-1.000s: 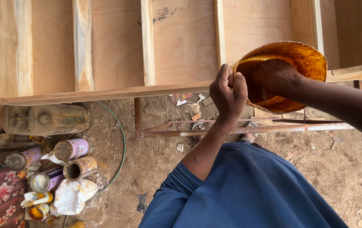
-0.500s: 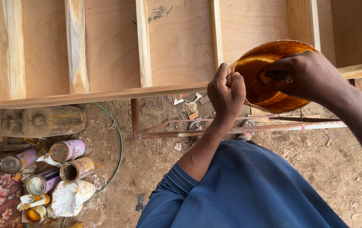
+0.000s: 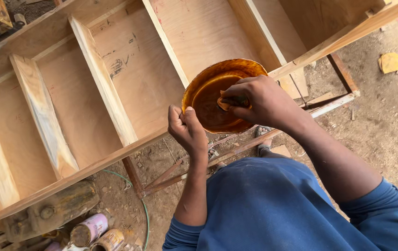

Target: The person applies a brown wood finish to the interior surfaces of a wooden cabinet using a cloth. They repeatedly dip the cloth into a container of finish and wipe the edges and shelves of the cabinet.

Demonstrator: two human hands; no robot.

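Since the earlier frame, the right hand [image 3: 259, 100] has dropped into the bowl [image 3: 213, 95], fingers clamped on a small pad [image 3: 229, 101] pressed to its stained bottom. Left hand [image 3: 187, 130] fingers grip the bowl's near rim. Beyond the bowl lies the wooden frame [image 3: 106, 88]; bare dirt ground [image 3: 384, 116] opens to its right.

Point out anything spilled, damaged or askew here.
Nothing is spilling: the left hand holds the orange bowl level. Oddities: cans lying on their sides on the dirt and dark scribbles on the wooden panel.
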